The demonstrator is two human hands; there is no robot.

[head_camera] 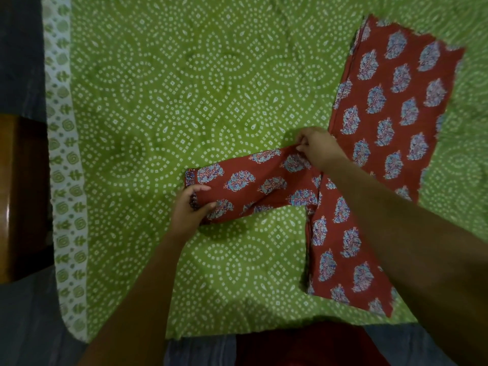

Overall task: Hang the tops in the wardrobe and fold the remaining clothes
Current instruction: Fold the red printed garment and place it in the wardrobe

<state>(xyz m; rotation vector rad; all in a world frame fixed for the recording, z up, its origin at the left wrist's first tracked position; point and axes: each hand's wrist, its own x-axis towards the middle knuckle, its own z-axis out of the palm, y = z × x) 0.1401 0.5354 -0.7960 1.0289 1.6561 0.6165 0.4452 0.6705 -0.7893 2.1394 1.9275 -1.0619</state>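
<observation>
Although no label, brand or writing can be read anywhere, the rust-red cotton top printed with blue-and-white leaf motifs (380, 133) is plain to see, lying flat on the green bedspread patterned with rings of white dots (184, 88), right of centre. Its long axis runs from the near edge of the bed up and away to the far right, where the wide hem ends in a straight cut. One sleeve (253, 186) branches off at a right angle and points left, its cuff trimmed with a narrow darker band. The left hand (190, 207) grips that sleeve near the cuff, thumb on top and fingers curled beneath the cloth. The right hand (317, 149) pinches the sleeve's upper edge close to the shoulder seam, raising a small fold. The two hands are well apart along the sleeve. The bedspread has a white border with green leaf and spiral prints (66, 180) on its left side, beside a dark brown wooden piece (21, 194).
</observation>
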